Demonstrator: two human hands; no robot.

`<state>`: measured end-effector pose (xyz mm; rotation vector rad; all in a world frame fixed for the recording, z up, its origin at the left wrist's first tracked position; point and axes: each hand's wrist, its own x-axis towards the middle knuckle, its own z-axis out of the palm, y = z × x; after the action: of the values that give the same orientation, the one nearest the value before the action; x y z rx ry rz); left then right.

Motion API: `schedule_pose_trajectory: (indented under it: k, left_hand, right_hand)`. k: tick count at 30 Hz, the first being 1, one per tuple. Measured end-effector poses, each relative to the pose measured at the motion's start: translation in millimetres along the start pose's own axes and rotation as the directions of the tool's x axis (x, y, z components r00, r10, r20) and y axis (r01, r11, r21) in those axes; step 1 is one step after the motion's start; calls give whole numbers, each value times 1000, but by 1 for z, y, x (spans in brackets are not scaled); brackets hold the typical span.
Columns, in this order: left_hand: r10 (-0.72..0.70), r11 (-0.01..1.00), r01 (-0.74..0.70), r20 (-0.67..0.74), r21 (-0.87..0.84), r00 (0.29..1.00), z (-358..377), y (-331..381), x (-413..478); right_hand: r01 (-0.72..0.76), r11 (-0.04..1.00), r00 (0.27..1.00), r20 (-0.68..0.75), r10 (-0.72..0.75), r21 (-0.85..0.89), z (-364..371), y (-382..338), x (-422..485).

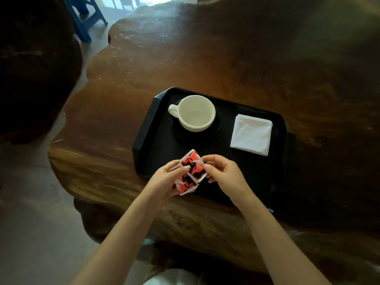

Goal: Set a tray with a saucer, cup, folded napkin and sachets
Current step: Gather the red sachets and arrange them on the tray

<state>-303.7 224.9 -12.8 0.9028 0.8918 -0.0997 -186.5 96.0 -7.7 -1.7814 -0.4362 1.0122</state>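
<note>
Dark wooden table (226,58), black tray (148,140) near its front edge.
Red, black and white sachets (190,172) pinched between left hand (164,179) and right hand (223,171) over tray's near left corner, long axis running near-left to far-right. White cup (196,113) on dark saucer (213,133), handle pointing left; folded white napkin (251,134) to the right. Blue stool (86,19) beyond table.

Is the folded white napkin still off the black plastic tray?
No, the folded white napkin lies flat on the right side of the black plastic tray, beside the white ceramic cup.
</note>
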Motion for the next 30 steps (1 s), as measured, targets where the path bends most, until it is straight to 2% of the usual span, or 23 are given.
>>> schedule_pose_trajectory:
  k: [5,7,10,13,16,19,24,27,30]
  left_hand:
    - [2,979,4,-33,202,999,0,-2,-3]
    - [7,978,6,-64,209,998,8,-8,-5]
    - [-2,996,15,-145,90,989,19,-20,-8]
    - [-56,997,64,-198,38,979,18,-28,-11]
    - [-104,993,115,-228,36,968,5,-30,-17]
    - [-119,992,126,-275,6,954,-7,-27,-21]
    - [-117,993,115,-286,-24,951,-11,-24,-19]
    - [-113,993,100,-277,-58,954,-3,-23,-17]
    - [-123,990,100,-264,-101,957,5,-20,-14]
  right_hand:
    - [13,988,989,145,10,-157,-13,-7,17]
    - [-17,990,996,86,29,-143,-13,-4,20]
    - [-98,994,995,-15,97,-46,-11,6,17]
    - [-89,996,993,-83,88,-5,-9,14,16]
    - [-48,991,988,-148,30,-122,-9,19,28]
    - [-11,957,998,-58,-6,-290,-5,25,40]
    - [77,808,981,-99,-164,-585,3,37,45]
    - [111,759,965,-114,-237,-642,5,43,44]
    - [104,767,963,-128,-237,-633,5,44,42]
